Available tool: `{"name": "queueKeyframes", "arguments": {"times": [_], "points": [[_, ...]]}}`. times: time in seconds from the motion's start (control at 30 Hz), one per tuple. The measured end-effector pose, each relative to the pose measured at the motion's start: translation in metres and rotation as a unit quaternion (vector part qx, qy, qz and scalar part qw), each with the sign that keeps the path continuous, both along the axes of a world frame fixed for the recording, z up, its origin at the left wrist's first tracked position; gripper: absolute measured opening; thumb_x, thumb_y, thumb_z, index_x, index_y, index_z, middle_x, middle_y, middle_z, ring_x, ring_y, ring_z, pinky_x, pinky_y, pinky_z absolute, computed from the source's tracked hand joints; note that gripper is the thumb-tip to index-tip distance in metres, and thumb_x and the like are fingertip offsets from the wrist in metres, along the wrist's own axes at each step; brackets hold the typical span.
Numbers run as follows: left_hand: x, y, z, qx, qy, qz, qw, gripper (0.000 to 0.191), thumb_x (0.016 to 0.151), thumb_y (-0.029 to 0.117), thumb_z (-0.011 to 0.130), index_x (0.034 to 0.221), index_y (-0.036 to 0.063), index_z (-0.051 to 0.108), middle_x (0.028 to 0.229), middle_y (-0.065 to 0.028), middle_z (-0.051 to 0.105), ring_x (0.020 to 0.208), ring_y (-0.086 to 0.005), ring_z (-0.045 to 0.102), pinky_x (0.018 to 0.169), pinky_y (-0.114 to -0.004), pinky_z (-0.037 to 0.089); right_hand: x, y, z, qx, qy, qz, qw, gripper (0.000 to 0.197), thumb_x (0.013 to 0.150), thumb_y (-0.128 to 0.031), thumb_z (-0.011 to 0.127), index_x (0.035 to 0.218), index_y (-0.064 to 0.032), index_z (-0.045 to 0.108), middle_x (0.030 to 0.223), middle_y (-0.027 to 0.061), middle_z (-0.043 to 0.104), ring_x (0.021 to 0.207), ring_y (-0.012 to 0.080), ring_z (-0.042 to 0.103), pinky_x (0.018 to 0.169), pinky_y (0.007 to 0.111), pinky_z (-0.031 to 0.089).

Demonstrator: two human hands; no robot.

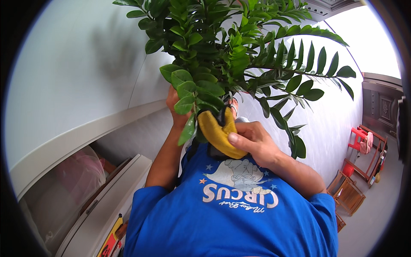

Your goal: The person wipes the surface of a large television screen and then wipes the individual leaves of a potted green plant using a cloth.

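Note:
A large potted-type ZZ plant with glossy green leaflets (pixel 205 57) fills the upper middle; its pot is not visible. My right hand (pixel 257 141) pinches a yellow cloth with dark edging (pixel 216 135) between thumb and fingers, in front of my blue shirt. The cloth is folded over and lies against the lower leaves. Behind the leaves on the left is my left hand (pixel 175 104), raised beside a drooping stem. Foliage hides most of its fingers, so whether it grips the stem cannot be told.
A pale cabinet or wall panel (pixel 74 64) rises at the left, above an open drawer (pixel 106 205) and a clear plastic bag (pixel 83 170). A sandalled foot (pixel 234 106) shows below the plant. At the right stand a red stool (pixel 356 139), wooden chairs (pixel 351 196) and a dark carved door (pixel 382 104).

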State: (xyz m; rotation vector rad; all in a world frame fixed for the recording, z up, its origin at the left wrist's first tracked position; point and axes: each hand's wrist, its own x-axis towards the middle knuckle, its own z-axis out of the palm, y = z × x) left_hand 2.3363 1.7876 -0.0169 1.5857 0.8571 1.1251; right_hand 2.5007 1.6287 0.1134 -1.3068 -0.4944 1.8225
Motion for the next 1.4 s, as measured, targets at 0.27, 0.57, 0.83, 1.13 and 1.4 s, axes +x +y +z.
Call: {"name": "queueKeyframes", "arguments": {"times": [0.27, 0.57, 0.83, 1.13, 1.4], "points": [[0.004, 0.002, -0.004, -0.049, -0.022, 0.014, 0.998, 0.017, 0.081, 0.006, 0.071, 0.096, 0.0010, 0.064, 0.096, -0.0095, 0.062, 0.083, -0.0253, 0.063, 0.071, -0.036, 0.052, 0.037, -0.021, 0.016, 0.159, 0.051, -0.153, 0.974, 0.058, 0.087, -0.031, 0.071, 0.125, 0.0113, 0.059, 0.111, 0.0134, 0.067, 0.100, 0.0161, 0.063, 0.087, 0.029, 0.049], [0.015, -0.003, 0.023, 0.144, 0.239, 0.076, 0.957, 0.026, 0.081, -0.001, 0.070, 0.106, 0.0013, 0.065, 0.098, -0.0125, 0.064, 0.084, -0.0299, 0.065, 0.073, -0.035, 0.053, -0.013, 0.010, 0.031, 0.432, -0.267, 0.026, 0.861, 0.017, 0.087, -0.009, 0.070, 0.088, 0.0013, 0.057, 0.076, 0.0175, 0.054, 0.069, 0.0374, 0.055, 0.063, 0.045, 0.045], [-0.076, -0.041, 0.069, -0.289, -0.087, -0.030, 0.953, 0.034, 0.099, 0.014, 0.062, 0.127, -0.0044, 0.056, 0.112, -0.0153, 0.066, 0.089, -0.0206, 0.068, 0.079, -0.030, 0.056, -0.025, 0.034, 0.027, 0.337, -0.259, -0.025, 0.905, 0.013, 0.093, -0.005, 0.063, 0.093, 0.0030, 0.054, 0.076, 0.0204, 0.057, 0.067, 0.0393, 0.058, 0.061, 0.045, 0.046], [-0.049, -0.061, 0.124, -0.412, -0.057, -0.149, 0.897, 0.034, 0.103, 0.018, 0.055, 0.128, -0.0052, 0.057, 0.120, -0.0120, 0.065, 0.108, -0.0202, 0.064, 0.096, -0.031, 0.049, -0.033, 0.039, -0.017, 0.362, -0.404, -0.026, 0.840, 0.031, 0.087, -0.007, 0.066, 0.117, 0.0012, 0.062, 0.088, 0.0199, 0.063, 0.080, 0.0386, 0.064, 0.069, 0.045, 0.052], [-0.046, -0.032, 0.151, -0.248, -0.003, 0.059, 0.967, 0.033, 0.106, 0.018, 0.050, 0.123, -0.0078, 0.060, 0.116, -0.0130, 0.068, 0.103, -0.0207, 0.067, 0.092, -0.033, 0.052, 0.015, 0.045, -0.011, 0.225, -0.336, -0.206, 0.891, 0.020, 0.092, -0.013, 0.069, 0.106, 0.0019, 0.065, 0.082, 0.0093, 0.068, 0.072, 0.0186, 0.065, 0.063, 0.032, 0.051]]}}
